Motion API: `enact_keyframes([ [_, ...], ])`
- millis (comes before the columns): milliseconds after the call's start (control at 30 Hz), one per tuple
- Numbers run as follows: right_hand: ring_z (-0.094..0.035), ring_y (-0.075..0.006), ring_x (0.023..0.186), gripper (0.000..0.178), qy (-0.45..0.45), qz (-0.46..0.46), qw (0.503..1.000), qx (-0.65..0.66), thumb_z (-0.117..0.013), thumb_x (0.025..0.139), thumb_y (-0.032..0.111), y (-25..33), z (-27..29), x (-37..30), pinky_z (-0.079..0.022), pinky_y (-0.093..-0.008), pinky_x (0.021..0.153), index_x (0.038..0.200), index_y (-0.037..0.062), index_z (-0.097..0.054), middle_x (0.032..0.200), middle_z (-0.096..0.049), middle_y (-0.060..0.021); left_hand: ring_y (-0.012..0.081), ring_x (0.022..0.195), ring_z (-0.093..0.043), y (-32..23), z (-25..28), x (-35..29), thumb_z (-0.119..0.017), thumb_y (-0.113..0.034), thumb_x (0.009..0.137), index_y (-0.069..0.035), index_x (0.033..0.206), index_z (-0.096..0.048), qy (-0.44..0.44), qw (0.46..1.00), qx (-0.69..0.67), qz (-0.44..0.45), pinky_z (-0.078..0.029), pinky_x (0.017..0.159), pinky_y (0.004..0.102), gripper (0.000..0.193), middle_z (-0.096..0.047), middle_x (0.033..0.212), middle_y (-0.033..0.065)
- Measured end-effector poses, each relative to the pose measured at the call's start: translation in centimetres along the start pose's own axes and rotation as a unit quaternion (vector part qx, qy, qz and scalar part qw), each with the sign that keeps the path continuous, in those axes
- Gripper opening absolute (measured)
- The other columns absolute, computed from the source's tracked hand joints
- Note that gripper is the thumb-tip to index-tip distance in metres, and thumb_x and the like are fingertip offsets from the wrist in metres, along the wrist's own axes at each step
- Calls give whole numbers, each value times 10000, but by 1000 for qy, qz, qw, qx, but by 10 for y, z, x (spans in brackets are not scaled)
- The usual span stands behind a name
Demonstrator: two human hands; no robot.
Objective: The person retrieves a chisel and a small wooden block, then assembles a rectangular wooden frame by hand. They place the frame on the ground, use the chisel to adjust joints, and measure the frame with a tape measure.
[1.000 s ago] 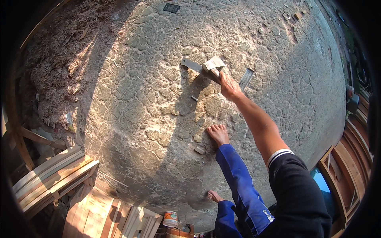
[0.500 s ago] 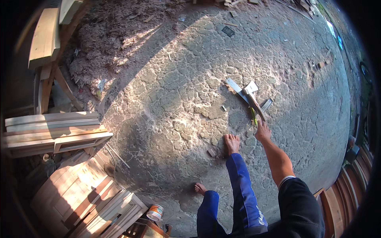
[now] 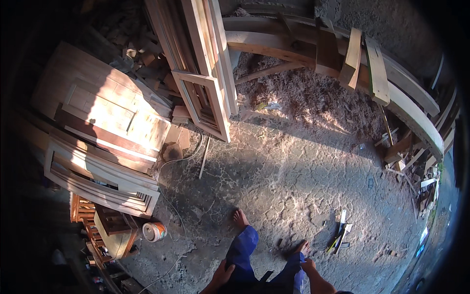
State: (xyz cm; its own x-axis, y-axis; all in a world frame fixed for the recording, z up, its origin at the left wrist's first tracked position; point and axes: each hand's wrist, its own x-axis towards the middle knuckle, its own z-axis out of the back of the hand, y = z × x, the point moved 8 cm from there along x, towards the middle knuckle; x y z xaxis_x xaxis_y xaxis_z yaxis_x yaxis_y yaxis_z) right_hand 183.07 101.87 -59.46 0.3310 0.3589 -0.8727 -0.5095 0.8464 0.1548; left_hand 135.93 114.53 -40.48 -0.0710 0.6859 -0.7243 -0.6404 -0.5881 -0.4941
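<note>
My left hand [image 3: 223, 272] is at the left leg of the blue trousers [image 3: 242, 246], its fingers closed on the cloth beside the knee. My right hand [image 3: 308, 267] is curled against the other trouser leg near its knee. Neither hand holds a tool. To the right of my bare right foot [image 3: 302, 247], hand tools lie crossed on the ground: a flat metal blade [image 3: 343, 216] with a yellow-green handle [image 3: 333, 243], a hatchet-like tool [image 3: 348, 228] with a dark handle, and a small metal piece [image 3: 345, 245].
Wooden frames [image 3: 198, 73] stand upright ahead, and door panels with more frames [image 3: 103, 171] lean at left. A paint bucket [image 3: 154, 232] stands near a trailing cable [image 3: 182, 220]. Thick planks [image 3: 377, 73] rest on a long beam above wood shavings [image 3: 313, 103]. The concrete floor is cracked.
The view has swung left. My right hand has left the hatchet-like tool's handle and come back to my trouser leg. My left hand has come into view. The tools remain on the ground.
</note>
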Motion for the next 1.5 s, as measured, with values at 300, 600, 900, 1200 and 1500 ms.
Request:
enact_keyframes([
  [300,-663,-347,1151,453,-67,50,996,-12,-613,813,316,253,40,-27,-513,-436,1008,1220,149,-722,1191,-716,-168,387,1469,-355,-18,105,81,-556,-537,974,-78,1507,-458,107,990,-68,-55,-299,1195,409,710,-348,1574,292],
  [600,-726,-259,953,429,-3,61,991,121,-699,822,284,458,46,13,-569,-387,859,1205,92,-727,1117,-742,-140,285,1267,-587,-10,169,153,-505,-437,1036,-30,1416,-555,109,957,-269,-16,-419,1101,391,559,-639,1343,182],
  [900,-718,-292,1015,401,11,137,990,15,-737,805,337,626,86,98,-567,-405,910,1108,76,-764,1126,-740,-158,356,1359,-509,-95,282,293,-513,-457,1020,-35,1461,-492,106,980,-171,-5,-384,1137,425,610,-557,1433,230],
  [1200,-722,-189,760,414,73,189,973,110,-645,862,227,890,103,127,-558,-353,620,1243,70,-685,951,-745,-128,558,1439,-284,-236,453,376,-622,-537,915,-203,1574,-334,-16,998,-11,56,-331,1169,552,793,-192,1655,233],
  [1500,-691,-316,1101,391,62,352,933,-48,-653,886,305,1113,26,101,-544,-432,948,1224,113,-689,1148,-723,-176,583,1449,-239,-267,542,480,-617,-507,915,-224,1574,-332,-19,999,23,16,-276,1189,585,772,-178,1661,229],
])
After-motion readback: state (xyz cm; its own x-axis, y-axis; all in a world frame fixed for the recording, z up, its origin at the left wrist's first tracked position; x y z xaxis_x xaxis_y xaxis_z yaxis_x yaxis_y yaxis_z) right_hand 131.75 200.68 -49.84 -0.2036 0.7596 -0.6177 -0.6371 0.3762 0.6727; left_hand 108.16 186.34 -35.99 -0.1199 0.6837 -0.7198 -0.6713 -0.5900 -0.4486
